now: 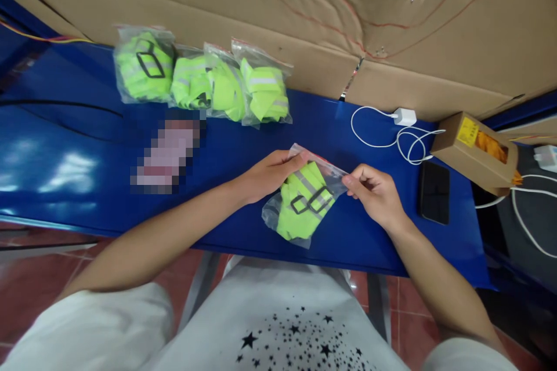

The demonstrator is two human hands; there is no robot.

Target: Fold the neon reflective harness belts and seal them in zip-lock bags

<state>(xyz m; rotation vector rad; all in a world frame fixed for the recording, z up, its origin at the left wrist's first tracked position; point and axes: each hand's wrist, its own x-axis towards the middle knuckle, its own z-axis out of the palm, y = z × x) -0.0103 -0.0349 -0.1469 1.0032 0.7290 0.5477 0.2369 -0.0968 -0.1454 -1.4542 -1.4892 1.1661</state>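
Head view, looking down over a blue desk (87,145). A clear plastic bag (304,200) lies between the 2 hands, at the near edge of the desk directly in front of the person. Its long axis runs diagonally, from the sealed upper end at the far right down to the lower end at the near left, which hangs slightly past the desk edge. The left hand (270,174) grasps the bag's upper left corner, thumb on top and fingers beneath. The right hand (376,194) pinches the upper right corner of the mouth between thumb and forefinger. Both hands are thus closed on the same top edge, equally near to it, with the bag's body trailing toward the person.

Contents: the held bag encloses 1 folded fluorescent yellow-green vest (304,203) with grey reflective strips and 2 dark rectangular buckles on its face. At the far left of the desk, well apart from the hands, a row of 4 filled bags (200,78) rests against the cardboard wall (304,11), each holding a similar folded vest; the bags overlap one another.

To the right of the hands lie a black phone (434,191), a white charger with coiled cable (404,122), and a small cardboard box (476,148) with a window showing something orange inside.
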